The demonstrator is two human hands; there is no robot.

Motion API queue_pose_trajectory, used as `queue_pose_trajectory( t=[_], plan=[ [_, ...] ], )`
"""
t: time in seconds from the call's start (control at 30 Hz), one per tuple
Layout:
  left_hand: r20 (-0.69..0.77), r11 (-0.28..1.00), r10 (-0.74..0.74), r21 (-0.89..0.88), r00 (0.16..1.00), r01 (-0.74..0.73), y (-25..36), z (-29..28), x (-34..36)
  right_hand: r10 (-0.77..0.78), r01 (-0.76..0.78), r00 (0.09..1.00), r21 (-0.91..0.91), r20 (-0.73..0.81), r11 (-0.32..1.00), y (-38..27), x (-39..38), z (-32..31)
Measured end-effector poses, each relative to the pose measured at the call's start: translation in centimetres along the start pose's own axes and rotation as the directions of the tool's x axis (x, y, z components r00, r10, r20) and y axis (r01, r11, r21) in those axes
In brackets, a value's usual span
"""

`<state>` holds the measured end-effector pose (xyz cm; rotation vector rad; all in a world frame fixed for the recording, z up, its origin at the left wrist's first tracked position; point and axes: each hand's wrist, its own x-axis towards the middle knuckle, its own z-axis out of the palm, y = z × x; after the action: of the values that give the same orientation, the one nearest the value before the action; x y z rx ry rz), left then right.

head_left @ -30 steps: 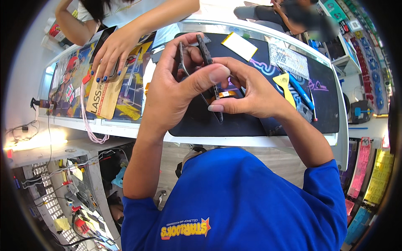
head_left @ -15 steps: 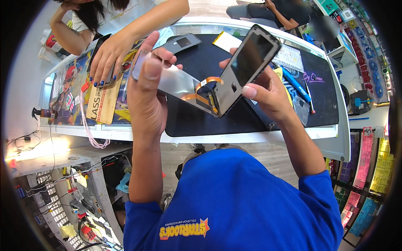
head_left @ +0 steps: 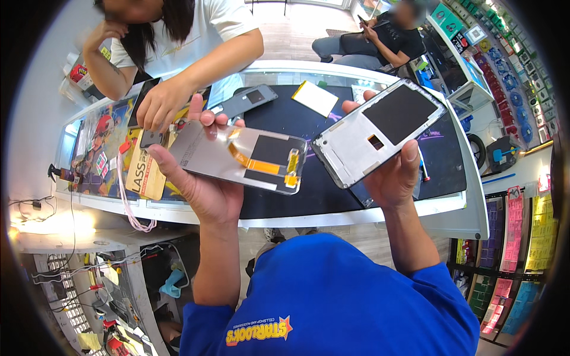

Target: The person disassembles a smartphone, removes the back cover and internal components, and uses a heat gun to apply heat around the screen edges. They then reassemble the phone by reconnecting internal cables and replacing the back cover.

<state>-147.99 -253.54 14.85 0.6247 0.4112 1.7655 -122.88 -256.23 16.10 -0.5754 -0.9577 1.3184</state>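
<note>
My left hand point(head_left: 215, 196) is closed round a phone screen panel point(head_left: 208, 149), its grey back facing up. An orange flex cable point(head_left: 261, 167) lies across the panel's right part, folded over on itself. My right hand point(head_left: 392, 181) grips a phone mid-frame point(head_left: 347, 145), silver with a black rectangle and a small square hole. The frame is tilted, its inner face up. The two parts are held apart, with a narrow gap between them above the black mat point(head_left: 270, 204). Beyond them on the mat are a grey phone back cover point(head_left: 246, 102) and a flat white battery-like rectangle point(head_left: 314, 98).
Across the counter point(head_left: 178, 209) a person in a white shirt rests a hand point(head_left: 161, 104) by a phone. A tan package point(head_left: 147, 172) and a pink cord point(head_left: 127, 202) lie at left. Another person point(head_left: 386, 38) sits farther back. Part of a screwdriver point(head_left: 425, 172) shows beside my right hand.
The screen panel and frame, earlier joined at their lower ends in a V, are now apart. Both have turned flatter, their inner sides up. The head view has shifted, showing more of the room.
</note>
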Motion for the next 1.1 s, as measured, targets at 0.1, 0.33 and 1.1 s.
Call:
queue_pose_trajectory(
  t=[0.1, 0.33, 1.1],
  plan=[
    [0.001, 0.997, -0.042, -0.070, 0.999, 0.042, 0.0, -0.3, 0.6, -0.027, 0.027, 1.000, 0.047, -0.012, 0.999, -0.2, -0.1, -0.4],
    [0.013, 0.987, -0.149, -0.062, 0.989, 0.149, -0.5, -0.1, 1.9, -0.049, 0.045, 0.997, 0.071, 0.053, 0.996, -2.2, -0.2, -1.0],
    [0.241, 0.413, -0.903, 0.718, 0.357, 0.560, -41.8, 26.0, -0.9, -0.563, 0.635, 0.752, 0.145, -0.343, 0.759, -20.3, -19.2, -21.1]
  ],
)
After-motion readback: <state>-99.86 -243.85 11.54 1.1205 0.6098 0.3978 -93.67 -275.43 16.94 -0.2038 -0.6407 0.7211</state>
